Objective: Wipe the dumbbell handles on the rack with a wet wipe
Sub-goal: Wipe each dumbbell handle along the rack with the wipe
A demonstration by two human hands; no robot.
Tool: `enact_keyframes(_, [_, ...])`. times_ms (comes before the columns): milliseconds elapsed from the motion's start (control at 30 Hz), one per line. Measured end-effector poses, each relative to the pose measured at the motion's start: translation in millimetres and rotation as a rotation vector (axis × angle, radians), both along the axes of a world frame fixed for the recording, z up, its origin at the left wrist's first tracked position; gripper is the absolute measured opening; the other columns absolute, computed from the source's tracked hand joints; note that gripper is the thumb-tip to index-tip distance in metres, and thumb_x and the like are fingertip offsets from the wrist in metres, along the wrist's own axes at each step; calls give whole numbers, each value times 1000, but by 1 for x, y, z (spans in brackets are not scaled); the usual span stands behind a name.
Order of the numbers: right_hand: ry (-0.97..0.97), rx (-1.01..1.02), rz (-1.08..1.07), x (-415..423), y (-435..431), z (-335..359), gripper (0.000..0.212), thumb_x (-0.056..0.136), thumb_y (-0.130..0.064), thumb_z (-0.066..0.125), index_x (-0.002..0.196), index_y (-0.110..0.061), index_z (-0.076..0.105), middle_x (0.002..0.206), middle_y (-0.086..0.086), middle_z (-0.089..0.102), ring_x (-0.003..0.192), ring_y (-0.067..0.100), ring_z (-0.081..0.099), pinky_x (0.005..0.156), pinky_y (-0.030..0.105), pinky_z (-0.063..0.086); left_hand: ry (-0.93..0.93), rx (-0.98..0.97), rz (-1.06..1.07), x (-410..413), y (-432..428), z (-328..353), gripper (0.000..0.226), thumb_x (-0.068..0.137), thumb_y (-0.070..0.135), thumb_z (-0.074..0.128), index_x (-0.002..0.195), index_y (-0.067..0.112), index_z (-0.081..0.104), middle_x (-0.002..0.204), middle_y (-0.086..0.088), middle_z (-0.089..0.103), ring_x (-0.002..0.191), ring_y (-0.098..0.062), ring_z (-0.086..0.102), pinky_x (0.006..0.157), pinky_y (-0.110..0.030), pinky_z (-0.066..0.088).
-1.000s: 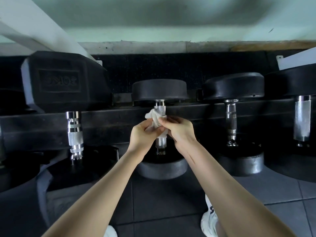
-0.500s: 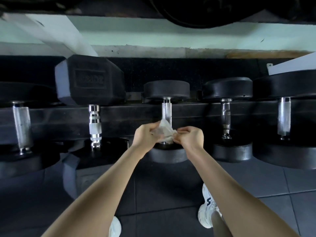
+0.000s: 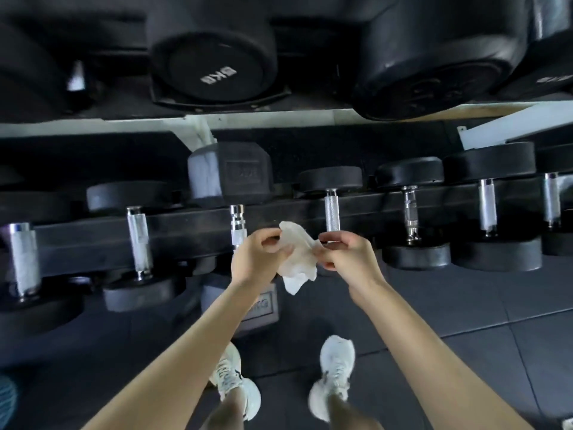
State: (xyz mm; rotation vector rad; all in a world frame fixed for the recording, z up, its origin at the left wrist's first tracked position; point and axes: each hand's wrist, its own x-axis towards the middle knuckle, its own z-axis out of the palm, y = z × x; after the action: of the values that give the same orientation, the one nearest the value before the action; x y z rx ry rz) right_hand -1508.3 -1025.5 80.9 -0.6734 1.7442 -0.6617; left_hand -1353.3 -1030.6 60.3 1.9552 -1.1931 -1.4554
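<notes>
The left hand [image 3: 257, 259] and the right hand [image 3: 347, 259] are raised side by side in front of the lower rack [image 3: 186, 226]. Each has its thumb and fingers curled in, pinching an edge of the wet wipe [image 3: 299, 259], which hangs crumpled between them with a loose corner drooping toward 6 o'clock. The wipe touches no dumbbell: it is held in the air on the near side of the rack rail, so the step in hand looks like opening or refolding the cloth rather than rubbing. Two handles are closest. The knurled handle [image 3: 332, 214] rises just beyond the right hand, at about 11 o'clock from it, with its lower end hidden behind the fingers. The stepped handle [image 3: 238, 225] of the hex dumbbell stands at about 11 o'clock from the left hand, its lower end likewise covered. Both handles run with their long axis from 12 to 6 o'clock, straight away from the person, so a wrap-and-slide stroke would travel along that line. The right hand is the nearer to the knurled handle and the left to the stepped one; which comes next I cannot tell. Farther out, another chrome handle [image 3: 410, 212] sits at 2 o'clock, well apart, and two white shoes [image 3: 336, 377] stand on the dark floor at 6 o'clock
</notes>
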Motion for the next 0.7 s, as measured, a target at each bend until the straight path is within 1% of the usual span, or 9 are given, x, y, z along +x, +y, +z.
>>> enact_keyframes(67, [-2,-9,48,16,0,9,15,80,-3,71,89,-14,66,80,4,68,64,12,59,58,18,51,-95,-58,0,19,5,13,37,79,33,71,116,30,62,103,14,63,97,-7,60,86,-28,49])
enact_keyframes(200, [-33,0,165,44,-3,13,12,80,-10,72,92,-12,72,87,3,72,76,12,65,61,17,48,-110,-140,-125,47,14,24,40,78,35,73,116,29,64,115,11,60,106,-8,57,94,-29,46])
enact_keyframes(267, [-68,17,234,54,-6,13,6,81,-13,72,86,-16,74,79,-4,71,68,2,63,56,12,44,-125,-105,-253,56,16,23,41,78,34,73,118,30,64,118,11,60,109,-8,56,96,-28,45])
enact_keyframes(333, [-86,30,285,60,-9,14,3,82,-16,71,81,-17,74,72,-7,69,61,-4,59,55,10,42,-140,-58,-310,61,16,23,34,81,32,70,114,30,66,113,13,62,104,-5,56,91,-25,45])
enact_keyframes(400, [-47,25,320,62,-11,12,7,82,-23,72,83,-17,74,77,-6,71,74,2,63,66,16,47,-156,-56,-280,62,16,19,22,84,32,68,105,28,70,104,14,64,95,-3,58,83,-22,46])
enact_keyframes(500, [106,-53,430,61,-13,4,11,81,-39,71,87,-30,68,90,-15,68,93,5,61,81,22,48,-119,-50,-137,60,12,11,10,83,34,68,89,27,73,84,16,68,83,-4,64,76,-25,51])
enact_keyframes(600, [154,-159,632,62,-9,-9,43,76,-44,73,114,-37,54,106,-26,55,109,5,51,94,24,39,-104,-22,-35,57,8,0,13,83,37,69,84,25,72,76,12,68,76,-7,63,69,-25,48])
enact_keyframes(633, [175,-194,674,65,-7,-15,49,77,-41,74,120,-36,52,104,-25,55,106,8,53,95,25,38,-85,-7,-9,57,7,-5,12,82,36,69,81,24,71,75,11,68,75,-10,63,68,-26,48])
enact_keyframes(700, [252,-293,688,71,-5,-26,39,81,-32,73,116,-24,61,86,-17,60,88,10,59,82,21,43,-31,21,22,59,6,-15,11,81,33,71,80,22,72,73,11,68,75,-13,64,69,-29,50])
